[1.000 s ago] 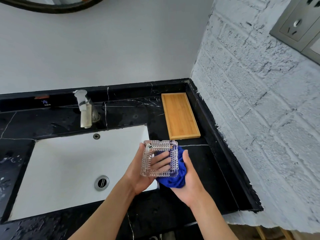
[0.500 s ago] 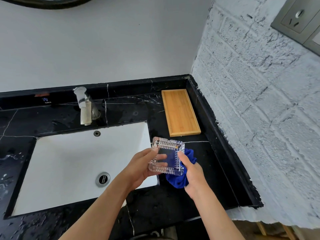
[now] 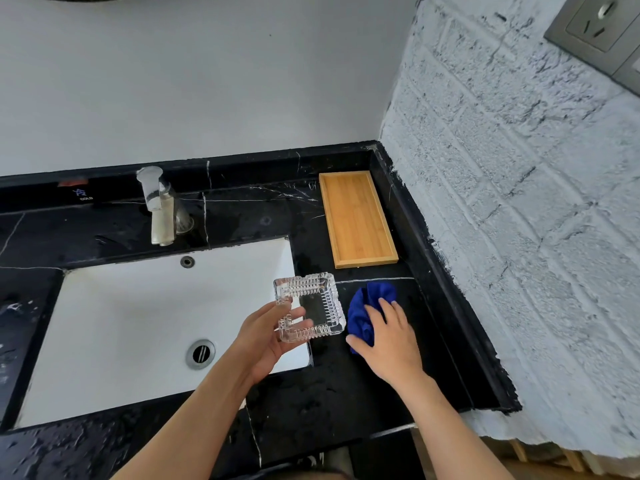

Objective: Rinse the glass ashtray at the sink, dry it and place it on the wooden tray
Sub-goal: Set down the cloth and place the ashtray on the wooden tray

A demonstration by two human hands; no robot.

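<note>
My left hand (image 3: 266,337) holds the square cut-glass ashtray (image 3: 313,308) by its near left corner, over the right edge of the white sink (image 3: 121,323). A crumpled blue cloth (image 3: 367,311) lies on the black marble counter (image 3: 346,389) just right of the ashtray. My right hand (image 3: 389,336) rests on top of the cloth, fingers spread over it. The wooden tray (image 3: 356,220) lies bare in the back right corner of the counter, beyond the cloth.
A chrome tap (image 3: 159,206) stands behind the sink, whose drain (image 3: 200,353) is near my left wrist. A white brick wall (image 3: 519,202) bounds the counter on the right, with a socket (image 3: 595,26) high up. Water drops speckle the counter.
My right hand has drawn the blue cloth away from under the ashtray and set it down on the counter to the right. The ashtray stays in my left hand, now level.
</note>
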